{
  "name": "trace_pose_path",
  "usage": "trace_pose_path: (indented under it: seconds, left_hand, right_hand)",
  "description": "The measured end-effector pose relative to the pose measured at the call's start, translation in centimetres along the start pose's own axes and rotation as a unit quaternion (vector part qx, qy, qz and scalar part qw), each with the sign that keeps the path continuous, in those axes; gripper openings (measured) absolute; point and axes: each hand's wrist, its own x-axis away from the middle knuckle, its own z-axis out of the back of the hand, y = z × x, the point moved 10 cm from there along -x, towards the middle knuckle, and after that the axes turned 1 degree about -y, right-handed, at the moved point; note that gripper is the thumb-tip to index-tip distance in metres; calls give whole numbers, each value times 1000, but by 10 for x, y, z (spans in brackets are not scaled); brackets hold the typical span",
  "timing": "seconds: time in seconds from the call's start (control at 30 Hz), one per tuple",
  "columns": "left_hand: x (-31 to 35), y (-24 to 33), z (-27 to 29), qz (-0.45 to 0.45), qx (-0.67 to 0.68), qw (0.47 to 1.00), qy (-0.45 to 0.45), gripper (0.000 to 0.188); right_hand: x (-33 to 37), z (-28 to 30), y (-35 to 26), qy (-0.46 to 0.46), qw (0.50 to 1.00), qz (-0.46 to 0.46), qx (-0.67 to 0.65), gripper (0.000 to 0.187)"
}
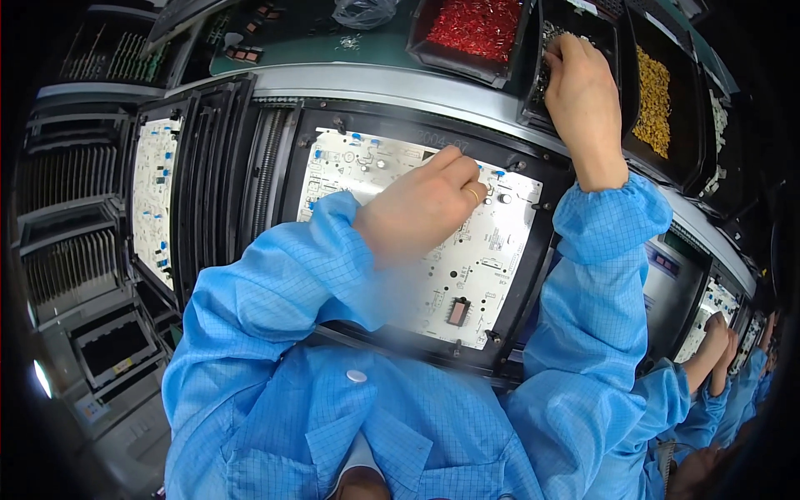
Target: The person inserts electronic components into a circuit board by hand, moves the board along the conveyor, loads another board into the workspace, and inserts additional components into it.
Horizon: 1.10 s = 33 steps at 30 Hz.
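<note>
A white circuit board (521,221) lies in a black carrier frame (287,187) in front of me. Small blue and silver parts and a dark chip (457,312) are mounted on it. Over the board's upper middle rests my left hand (429,200), with a ring on one finger. Its fingers are curled closed, and their tips are hidden from view. Farther right, my right hand (585,104) reaches into a black bin (534,93) of small silver-grey parts (567,32). Thumb and fingers are pinched together there; anything between them is too small to make out.
Beside that bin are one of red parts (475,29) and one of yellow parts (652,100). A grey rail (358,81) runs behind the carrier. Another board (153,196) stands at left near slotted racks (67,167). Co-workers' hands (711,350) work at far right.
</note>
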Motion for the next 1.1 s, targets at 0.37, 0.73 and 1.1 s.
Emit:
trace_pose_path:
  seconds: [0.37,0.73,1.1]
  left_hand:
    - [-3,4,-5,-12,-16,1000,-21,28]
    - [-1,13,-10,-22,-50,997,-51,30]
    - [45,-181,118,271,-88,919,272,24]
  right_hand:
    - [0,6,2,35,999,-5,-12,9]
    - [7,24,25,28,951,-168,-257,17]
    - [68,74,-3,-82,834,-285,-466,20]
